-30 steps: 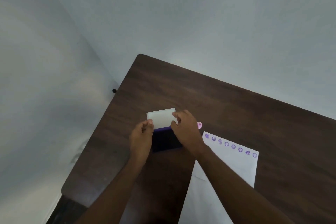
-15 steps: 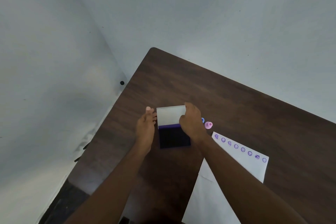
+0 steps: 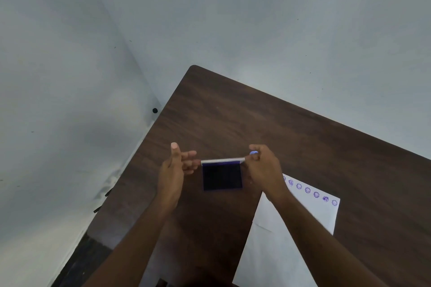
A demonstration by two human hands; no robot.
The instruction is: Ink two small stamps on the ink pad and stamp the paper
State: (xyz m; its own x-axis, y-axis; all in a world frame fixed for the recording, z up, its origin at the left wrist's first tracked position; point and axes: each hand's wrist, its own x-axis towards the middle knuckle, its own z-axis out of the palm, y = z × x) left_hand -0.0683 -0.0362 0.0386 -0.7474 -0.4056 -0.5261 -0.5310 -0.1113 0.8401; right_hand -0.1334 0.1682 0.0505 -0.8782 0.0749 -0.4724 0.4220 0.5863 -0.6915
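Note:
The ink pad [image 3: 222, 177] lies open on the brown table [image 3: 256, 119], its dark purple surface bare. Its white lid [image 3: 222, 160] stands at the far edge and shows almost edge-on. My right hand [image 3: 264, 166] pinches the lid's right corner. My left hand [image 3: 173, 166] is beside the lid's left end with fingers spread, holding nothing. A small blue stamp [image 3: 253, 152] peeks out just behind my right fingers. The white paper [image 3: 286, 235] lies to the right, with a row of purple stamp marks [image 3: 307, 190] along its far edge.
The table's left edge and rounded far corner [image 3: 193, 67] are close to a pale wall. A small black knob [image 3: 154, 110] sits on the wall near that edge. Dark floor shows below the table at bottom left.
The lid has swung from facing me to nearly edge-on. My left hand has come off it and opened out. The pink stamp is now hidden behind my right hand.

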